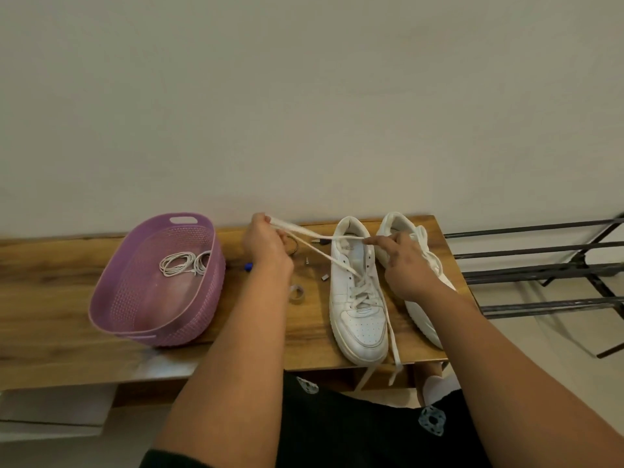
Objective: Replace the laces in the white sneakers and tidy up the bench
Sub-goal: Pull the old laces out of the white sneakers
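Two white sneakers stand side by side on the wooden bench (50,265), toes toward me. My left hand (266,243) grips the flat white lace (312,243) of the left sneaker (359,298), drawn taut up and to the left from its upper eyelets. My right hand (403,258) rests between the shoes, its forefinger pointing onto the left sneaker's collar where the lace crosses. Another lace end (393,346) hangs over the bench's front edge. My right wrist partly hides the right sneaker (422,319).
A purple plastic basket (111,298) with coiled white laces (184,263) sits on the left. Small lace tips, a tape roll (297,293), a bracelet and a blue pen lie between basket and shoes. A black metal rack (540,268) stands right of the bench.
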